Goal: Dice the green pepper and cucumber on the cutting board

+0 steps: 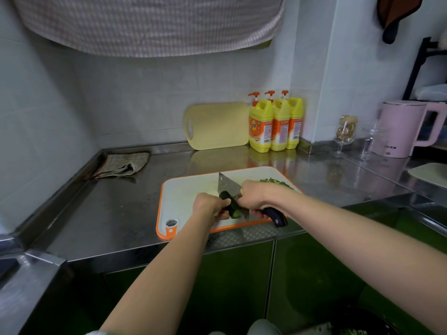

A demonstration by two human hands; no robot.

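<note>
A: Where's the cucumber (232, 207)?

B: Near the front edge of the cutting board (183, 189), lying under the left hand (210, 204). Those fingers are curled down around it, pinning it. Only a short dark-green stretch shows, with a paler cut end facing the blade.

A: And the knife (229, 189)?

B: A broad rectangular cleaver, flat steel, standing just beside the cucumber's cut end. The right hand (254, 197) is closed around it up near where the blade meets the dark handle, whose end sticks out past the wrist.

A: What worries you here?

B: The left fingertips sit very close to the blade. If the round, smooth-skinned cucumber rolls as the edge comes down, I'd guess the cut could wander toward them. The board also reaches right to the counter's front edge, so a hard push might slide it.

A: The pepper?

B: A heap of small green pieces (277, 183) lies at the board's far right, partly hidden behind the right hand. Probably the pepper, diced already, though I can't be sure.

A: Surfaces?

B: The board is white plastic with an orange rim and rounded corners. The counter (116, 213) is shiny steel.
</note>
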